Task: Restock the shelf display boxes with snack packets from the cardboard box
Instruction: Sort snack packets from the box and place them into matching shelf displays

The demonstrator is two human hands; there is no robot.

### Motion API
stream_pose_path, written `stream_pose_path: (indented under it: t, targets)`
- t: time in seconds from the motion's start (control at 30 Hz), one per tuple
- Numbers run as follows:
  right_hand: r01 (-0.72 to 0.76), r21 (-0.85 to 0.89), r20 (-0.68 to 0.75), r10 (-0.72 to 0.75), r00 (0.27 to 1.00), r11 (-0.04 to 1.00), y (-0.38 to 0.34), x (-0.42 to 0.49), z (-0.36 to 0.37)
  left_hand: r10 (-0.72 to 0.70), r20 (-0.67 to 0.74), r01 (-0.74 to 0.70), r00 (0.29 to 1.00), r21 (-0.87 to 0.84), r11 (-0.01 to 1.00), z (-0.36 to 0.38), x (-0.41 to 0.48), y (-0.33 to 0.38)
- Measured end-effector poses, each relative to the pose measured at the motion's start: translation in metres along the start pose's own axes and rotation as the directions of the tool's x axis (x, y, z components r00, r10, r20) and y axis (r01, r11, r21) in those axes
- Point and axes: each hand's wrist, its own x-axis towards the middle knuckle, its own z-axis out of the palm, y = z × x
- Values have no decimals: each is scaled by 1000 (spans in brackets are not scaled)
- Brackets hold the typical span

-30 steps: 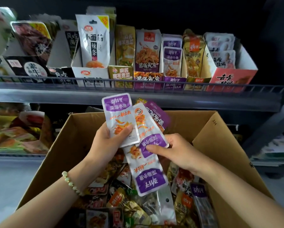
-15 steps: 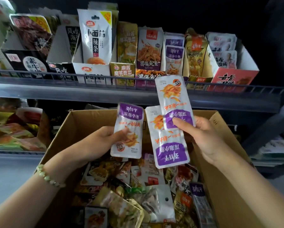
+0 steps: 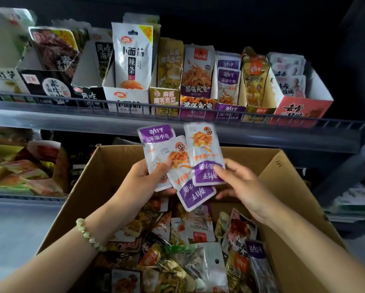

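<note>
**Three purple packets come together above the cardboard box**

Since half a second ago the two hands have closed the gap between them. The packets that were held apart now overlap in one fan above the middle of the cardboard box [image 3: 97, 187].

The left hand [image 3: 139, 182] grips the left packet [image 3: 156, 136] with its fingers curled behind it. Its thumb reaches across the front and onto the edge of the middle packet [image 3: 195, 195]. The right hand [image 3: 242, 187] pinches the right packet [image 3: 202, 144] at its lower purple end, with fingertips [image 3: 217, 170] on the face and the other fingers loosely bent below. I cannot tell which hand carries the middle packet.

All three are flat, glossy pouches, rectangular with rounded corners. They are white with a purple band and an orange picture of food. The left one stands purple end up, and the other two are turned purple end down. The right packet lies over the middle one, and the middle one lies over the left.

Inside the box, below the hands, loose packets [image 3: 177, 261] lie heaped, shiny and crinkled in gold, red and clear film. The box is plain brown corrugated board with its flaps open.

Above the box's far edge runs a grey shelf [image 3: 177, 125] with a wire front rail. A purple display box [image 3: 230, 112] stands there with matching packets upright in it. A bracelet [image 3: 90, 235] of pale round beads circles the left wrist over the box's left wall.
</note>
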Motion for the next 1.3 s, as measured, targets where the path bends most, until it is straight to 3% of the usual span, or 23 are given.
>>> stream_pose_path:
  t: [0.13, 0.23, 0.33, 0.43, 0.53, 0.7, 0.8, 0.87, 1.0, 1.07, 1.3]
  targets:
    - [-62, -81, 133, 73, 988, 995, 3, -2, 5, 11, 10, -11, 1000, -27, 1000, 1, 0, 0]
    - [-77, -174, 171, 107, 979, 982, 2, -3, 5, 10, 57, -11, 998, 16, 1000, 2, -2, 0]
    - [-75, -199, 173, 110, 979, 977, 1, -5, 6, 12, 15, -12, 1000, 28, 1000, 3, -2, -4]
    - [-192, 52, 74, 188, 979, 980, 5, -9, 11, 20, -27, -22, 999, -51, 998, 4, -2, -7]
    - [-300, 357, 124, 274, 954, 885, 10, -12, 19, 18, 12, -16, 1000, -151, 988, 8, -1, -9]
    - [-210, 537, 1, 248, 969, 817, 7, -7, 17, 49, 76, -40, 996, -118, 992, 9, 0, -9]
    - [-97, 439, -95, 153, 984, 893, -2, -3, 0, 12, 60, -3, 998, -151, 989, 2, 4, -2]
    - [-46, 261, -88, 71, 994, 964, -9, -3, -11, -46, 77, 57, 996, -150, 987, -6, 7, 2]
    - [47, -211, 22, -44, 999, 976, -13, -6, -19, -125, 251, 89, 960, 149, 985, -13, 4, 3]
    - [87, -266, 56, -75, 996, 960, -11, -6, -17, -153, 328, 51, 932, 299, 953, -9, 0, 0]
    - [199, -327, 166, -151, 975, 924, 0, -6, -9, -276, 527, -2, 804, 466, 885, -7, 2, -17]
